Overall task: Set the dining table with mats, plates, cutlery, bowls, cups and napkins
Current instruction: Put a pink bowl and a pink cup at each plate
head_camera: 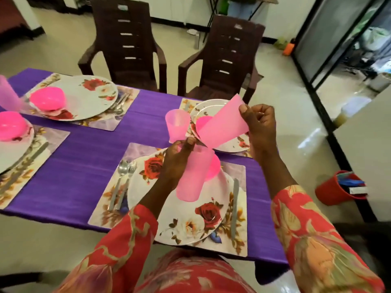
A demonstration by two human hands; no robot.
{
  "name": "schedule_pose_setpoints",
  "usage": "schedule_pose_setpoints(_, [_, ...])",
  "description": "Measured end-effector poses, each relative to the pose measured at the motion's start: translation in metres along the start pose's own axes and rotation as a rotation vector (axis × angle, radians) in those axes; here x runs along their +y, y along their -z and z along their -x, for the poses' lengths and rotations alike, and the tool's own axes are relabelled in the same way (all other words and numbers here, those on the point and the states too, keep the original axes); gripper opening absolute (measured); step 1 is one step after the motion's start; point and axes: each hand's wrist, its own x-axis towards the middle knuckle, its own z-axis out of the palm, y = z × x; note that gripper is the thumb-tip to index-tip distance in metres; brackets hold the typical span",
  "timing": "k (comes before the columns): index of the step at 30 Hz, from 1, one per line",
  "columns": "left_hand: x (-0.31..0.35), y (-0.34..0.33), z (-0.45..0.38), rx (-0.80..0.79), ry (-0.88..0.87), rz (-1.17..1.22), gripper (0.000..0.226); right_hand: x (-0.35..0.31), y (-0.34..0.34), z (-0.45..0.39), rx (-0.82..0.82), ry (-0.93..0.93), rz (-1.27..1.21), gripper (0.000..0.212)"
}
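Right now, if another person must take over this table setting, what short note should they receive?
Left hand: holds the pink cup over the near plate and pinches the lower end of the pink napkin.
Right hand: its fingers pinch the napkin's upper edge.
Done: four mats with plates and pink bowls; spoon and fork left of the near plate, knife to its right; a second cup stands by the far right plate.
Left: put the napkin in the held cup, set it down, then check napkins at the other places.
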Motion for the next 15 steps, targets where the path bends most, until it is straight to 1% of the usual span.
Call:
schedule_pose_setpoints(3, [0.0, -0.009, 0.003, 0.024, -0.012, 0.032, 0.075, 0.01, 0.027, -0.005, 0.094, 0.039, 0.131, 0.048])
schedule_pose_setpoints(5, [0.0, -0.011, 0.004, 0.037, -0.025, 0.039, 0.078, 0.026, 0.041, -0.007, 0.132, 0.05, 0.306, 0.056])
schedule_pose_setpoints(8, [0.001, -0.011, 0.006, 0.048, -0.055, 0.053, 0.079, 0.059, 0.053, -0.004, 0.075, 0.01, 0.573, 0.068])
schedule_pose_setpoints(10, [0.001, -0.008, 0.008, 0.06, -0.055, 0.07, 0.089, 0.082, 0.057, 0.001, 0.014, -0.019, 0.689, 0.075])
schedule_pose_setpoints(15, [-0.004, 0.005, 0.01, 0.091, -0.085, 0.071, 0.115, 0.105, 0.057, 0.007, -0.061, -0.032, 0.798, 0.092])
